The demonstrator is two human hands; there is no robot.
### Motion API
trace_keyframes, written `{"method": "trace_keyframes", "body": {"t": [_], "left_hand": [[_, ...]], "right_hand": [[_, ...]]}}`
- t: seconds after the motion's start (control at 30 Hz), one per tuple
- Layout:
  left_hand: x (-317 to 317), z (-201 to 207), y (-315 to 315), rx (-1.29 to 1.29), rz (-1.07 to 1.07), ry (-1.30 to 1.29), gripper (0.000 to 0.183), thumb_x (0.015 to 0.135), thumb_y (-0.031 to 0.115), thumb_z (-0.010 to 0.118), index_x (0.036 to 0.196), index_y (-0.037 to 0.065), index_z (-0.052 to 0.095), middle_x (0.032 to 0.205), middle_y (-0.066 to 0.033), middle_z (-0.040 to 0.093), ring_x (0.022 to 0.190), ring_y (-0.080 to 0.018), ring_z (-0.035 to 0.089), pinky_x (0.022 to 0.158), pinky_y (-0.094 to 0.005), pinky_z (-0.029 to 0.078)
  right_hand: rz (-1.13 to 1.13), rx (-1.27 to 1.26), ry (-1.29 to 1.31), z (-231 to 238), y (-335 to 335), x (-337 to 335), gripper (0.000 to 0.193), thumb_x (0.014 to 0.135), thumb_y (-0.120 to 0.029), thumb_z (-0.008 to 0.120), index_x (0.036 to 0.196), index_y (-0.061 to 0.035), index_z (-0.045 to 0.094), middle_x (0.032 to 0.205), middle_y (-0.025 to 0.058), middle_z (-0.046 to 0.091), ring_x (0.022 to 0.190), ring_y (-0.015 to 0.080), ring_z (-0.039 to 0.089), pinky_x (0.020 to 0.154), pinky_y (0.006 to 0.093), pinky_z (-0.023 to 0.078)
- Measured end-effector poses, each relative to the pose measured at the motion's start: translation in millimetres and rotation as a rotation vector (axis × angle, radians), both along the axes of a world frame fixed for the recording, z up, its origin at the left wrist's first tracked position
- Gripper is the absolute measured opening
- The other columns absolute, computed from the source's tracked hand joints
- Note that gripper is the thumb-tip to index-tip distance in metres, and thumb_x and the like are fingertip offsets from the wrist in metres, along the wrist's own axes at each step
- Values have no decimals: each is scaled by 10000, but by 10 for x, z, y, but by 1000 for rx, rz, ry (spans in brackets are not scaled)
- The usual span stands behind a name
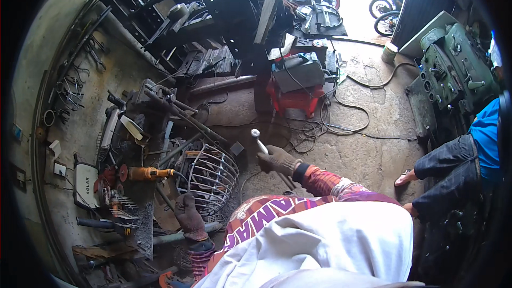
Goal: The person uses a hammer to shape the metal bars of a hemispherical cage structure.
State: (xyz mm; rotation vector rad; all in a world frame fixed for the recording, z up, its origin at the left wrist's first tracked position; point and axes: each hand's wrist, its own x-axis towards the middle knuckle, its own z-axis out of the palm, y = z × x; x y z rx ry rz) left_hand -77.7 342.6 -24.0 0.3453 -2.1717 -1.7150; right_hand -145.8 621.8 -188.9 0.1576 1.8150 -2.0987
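Observation:
My right hand (279, 161), in a brown work glove, is closed around a silvery metal tool (260, 141) with a rounded end pointing up and away. Thin dark rods (287, 180) show just below this hand; whether they belong to the tool I cannot tell. My left hand (189, 214), also gloved, is closed beside the lower left of a curved cage of welded metal bars (216, 173). A dark bar (165, 197) runs toward its fingers, but what they hold is hidden. Left of the cage lies a yellow angle grinder (150, 174).
A cluttered workbench (144, 229) runs along the left wall. Ahead stands a red and grey machine (294, 93) with cables (341, 128) looped across the floor. At right, a person in a blue shirt (484, 133) is beside a green lathe-like machine (453, 69). Motorbikes (386, 13) stand outside.

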Motion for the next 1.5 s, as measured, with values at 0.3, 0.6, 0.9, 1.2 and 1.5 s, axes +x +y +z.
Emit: {"method": "trace_keyframes", "body": {"t": [0.3, 0.6, 0.9, 1.2, 1.5], "left_hand": [[-30, -427, -470, 85, -99, -2, 208, 935, 233, 635, 953, 31, 677, 853, -33, 688, 673, -124, 646, 589, -253, 527], [79, -346, -420, 84, -135, -65, 203, 963, 227, 609, 880, 46, 649, 750, 38, 593, 673, -67, 531, 618, -244, 443], [-41, -409, -581, -188, -224, -19, 264, 982, 278, 579, 1022, 26, 648, 878, -11, 639, 821, -110, 575, 712, -284, 481], [-118, -632, -601, -587, -213, 205, 294, 949, 233, 579, 1160, 28, 572, 1006, -75, 626, 901, -205, 584, 765, -351, 483], [202, -1069, -997, -1185, 173, 370, 371, 907, 148, 596, 1247, 31, 504, 1124, -147, 601, 982, -305, 593, 817, -426, 482]], "right_hand": [[73, -11, 193, 1010, -476, -221, 510, 897, -395, 610, 1212, 4, 563, 969, 86, 646, 842, 121, 604, 764, 303, 500], [17, -70, 179, 767, -778, -121, 514, 911, -397, 613, 1229, 3, 555, 1041, 94, 632, 928, 137, 583, 828, 310, 485], [-163, -182, 136, 1084, -765, -109, 443, 921, -278, 650, 1257, -24, 512, 956, 40, 601, 816, 97, 542, 729, 273, 485], [-322, -554, 131, 1047, -808, -199, 249, 915, -249, 668, 1035, -99, 511, 744, -6, 534, 620, 116, 522, 569, 285, 469], [-272, -562, -98, 1128, -1048, -64, 217, 913, -265, 620, 1042, -94, 589, 815, 0, 570, 705, 127, 566, 644, 277, 482]]}}
